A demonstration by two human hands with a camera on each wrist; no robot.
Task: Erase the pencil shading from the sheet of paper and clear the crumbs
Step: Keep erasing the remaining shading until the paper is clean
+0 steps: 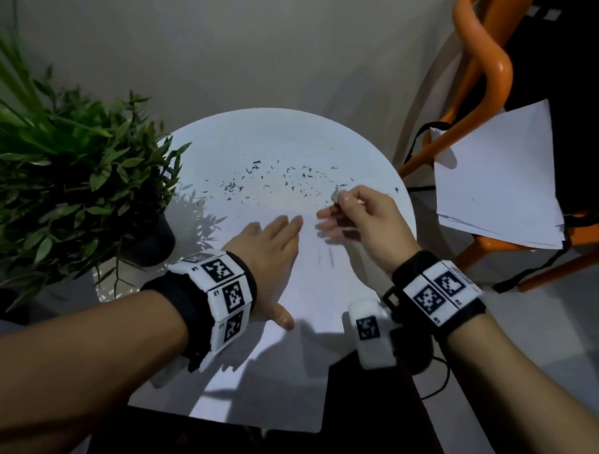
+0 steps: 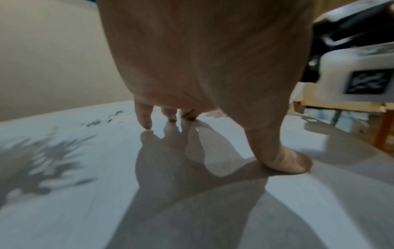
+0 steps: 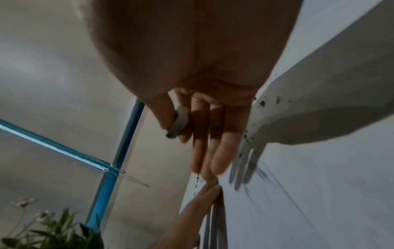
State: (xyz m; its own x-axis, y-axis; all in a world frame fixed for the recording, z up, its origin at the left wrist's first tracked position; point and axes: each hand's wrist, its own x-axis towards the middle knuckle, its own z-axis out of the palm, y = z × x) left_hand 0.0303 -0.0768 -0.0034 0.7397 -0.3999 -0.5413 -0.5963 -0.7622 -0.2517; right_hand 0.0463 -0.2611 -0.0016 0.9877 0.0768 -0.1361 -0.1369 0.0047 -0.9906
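Paper (image 1: 295, 329) lay on the round white table (image 1: 366, 149), its near corner hanging over the edge, eraser crumbs (image 1: 272, 180) scattered beyond its far edge. My left hand (image 1: 268, 255) pressed it flat with straight fingers. My right hand (image 1: 362, 221) pinched the eraser (image 3: 178, 123) between thumb and forefinger, remaining fingers extended.

The right hand (image 3: 192, 94) pinches a grey eraser (image 3: 178, 123) between thumb and forefinger, other fingers stretched out over the paper (image 3: 319, 193), dark crumbs (image 3: 261, 103) nearby.

Head view overhead, wrist views close along fingers, sharing table (image 1: 356, 146)
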